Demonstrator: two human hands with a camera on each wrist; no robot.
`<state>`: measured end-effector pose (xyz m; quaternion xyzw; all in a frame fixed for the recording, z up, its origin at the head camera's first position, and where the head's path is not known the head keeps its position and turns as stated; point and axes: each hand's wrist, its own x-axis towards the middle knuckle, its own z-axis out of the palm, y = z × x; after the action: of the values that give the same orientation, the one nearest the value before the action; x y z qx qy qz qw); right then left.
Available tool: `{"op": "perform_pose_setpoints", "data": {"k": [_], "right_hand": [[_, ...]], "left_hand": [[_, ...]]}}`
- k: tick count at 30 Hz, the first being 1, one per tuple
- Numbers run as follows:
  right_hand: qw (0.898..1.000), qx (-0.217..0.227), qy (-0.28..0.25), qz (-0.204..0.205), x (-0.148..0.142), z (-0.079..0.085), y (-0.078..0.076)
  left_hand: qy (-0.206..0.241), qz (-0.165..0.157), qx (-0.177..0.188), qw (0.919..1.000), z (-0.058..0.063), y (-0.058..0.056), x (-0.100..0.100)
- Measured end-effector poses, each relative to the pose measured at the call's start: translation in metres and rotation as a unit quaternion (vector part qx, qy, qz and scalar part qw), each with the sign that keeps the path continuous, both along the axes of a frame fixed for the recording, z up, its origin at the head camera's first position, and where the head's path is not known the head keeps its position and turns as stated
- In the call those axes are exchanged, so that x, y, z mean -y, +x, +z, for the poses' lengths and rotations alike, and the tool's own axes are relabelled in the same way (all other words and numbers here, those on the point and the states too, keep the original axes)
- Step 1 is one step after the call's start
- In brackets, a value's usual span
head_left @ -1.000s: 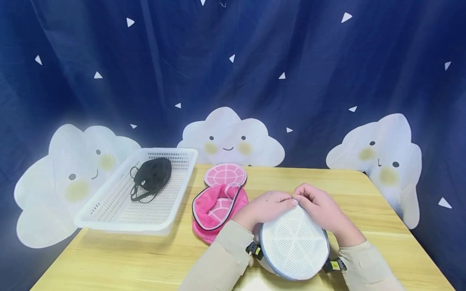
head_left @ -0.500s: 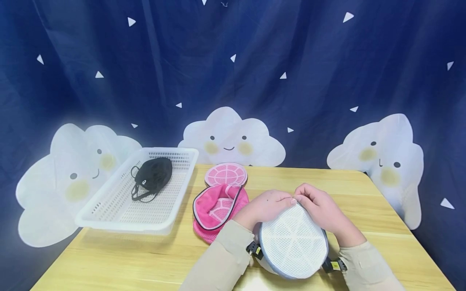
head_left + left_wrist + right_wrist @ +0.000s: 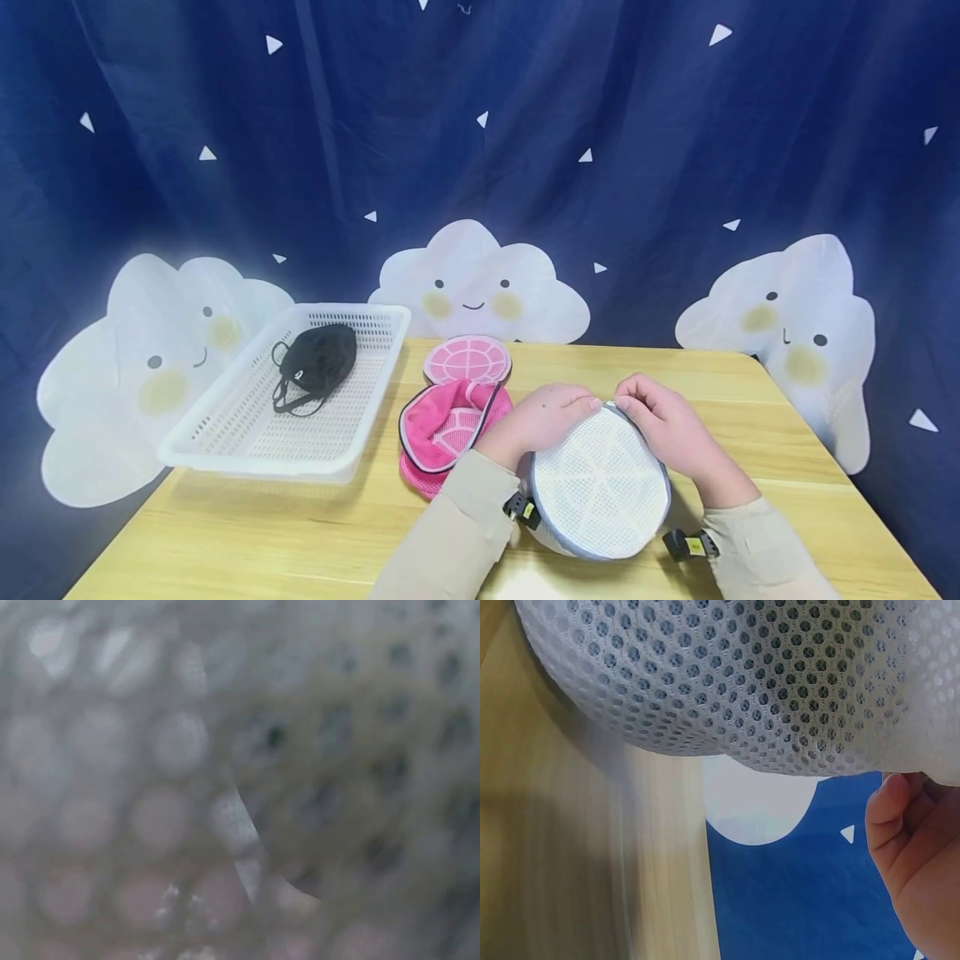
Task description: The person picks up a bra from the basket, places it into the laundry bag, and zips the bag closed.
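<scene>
Left hand (image 3: 547,419), right hand (image 3: 666,427) grip white mesh bag (image 3: 600,487) between them.

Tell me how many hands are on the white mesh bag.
2: the left hand at the far edge of the white mesh bag, left of its middle; the right hand at that edge, right of middle. Some fingers are hidden.

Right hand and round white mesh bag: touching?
Touching. The head view shows the right hand gripping the upper rim of the round white mesh bag, thumb against its edge.
</scene>
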<state>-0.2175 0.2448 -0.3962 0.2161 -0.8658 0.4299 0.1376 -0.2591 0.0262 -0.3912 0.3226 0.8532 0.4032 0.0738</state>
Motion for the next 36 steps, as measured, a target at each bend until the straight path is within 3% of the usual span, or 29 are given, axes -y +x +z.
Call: {"op": "perform_pose_setpoints", "data": {"k": [17,21,27,36], "right_hand": [[0.998,0.006,-0.013,-0.056,-0.0035,0.0050,-0.0001],[0.998,0.004,-0.015,-0.060,-0.0041,0.0065,0.0001],[0.998,0.002,-0.022,-0.056,-0.0055,0.0068,0.0004],[1.000,-0.016,-0.016,-0.017,-0.0054,0.0052,-0.0015]], "left_hand": [[0.028,0.078,-0.002,0.9965,0.0028,-0.0016,0.0031],[0.037,0.072,0.004,0.9967,0.0042,0.0000,0.0035],[0.068,0.033,0.004,0.9971,0.0026,-0.0003,0.0042],[0.044,0.011,0.005,0.9989,0.0067,0.0039,0.0032]]}}
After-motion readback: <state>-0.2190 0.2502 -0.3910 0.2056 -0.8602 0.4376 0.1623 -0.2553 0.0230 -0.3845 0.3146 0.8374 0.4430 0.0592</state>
